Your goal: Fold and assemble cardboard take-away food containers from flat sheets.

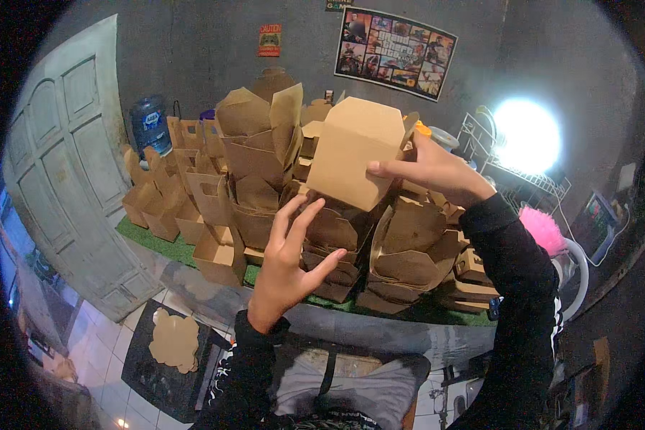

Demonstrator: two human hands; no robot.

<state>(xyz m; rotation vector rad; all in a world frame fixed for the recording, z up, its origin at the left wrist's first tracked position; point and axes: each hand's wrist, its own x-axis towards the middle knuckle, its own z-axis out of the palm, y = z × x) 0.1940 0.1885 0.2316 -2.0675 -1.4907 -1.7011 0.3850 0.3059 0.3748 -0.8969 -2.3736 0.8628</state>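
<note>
A brown cardboard box (347,158) with a raised flap is tilted toward me above the stacks on the table. My right hand (441,168) grips its right side, the thumb across the front face and the other fingers partly hidden behind. Just below the box's lower left corner, my left hand (287,258) is open, fingers spread, holding nothing. Under and around both hands stand stacked open cardboard boxes (258,161), with another stack (408,236) below my right wrist.
Handled cardboard carriers (161,201) and a blue water jug (150,125) stand at the left. Green artificial turf (179,247) covers the tabletop. At the right are a wire rack (534,179), a bright lamp (527,136) and a pink fluffy thing (541,231). Cardboard pieces (173,340) lie on a dark surface lower left.
</note>
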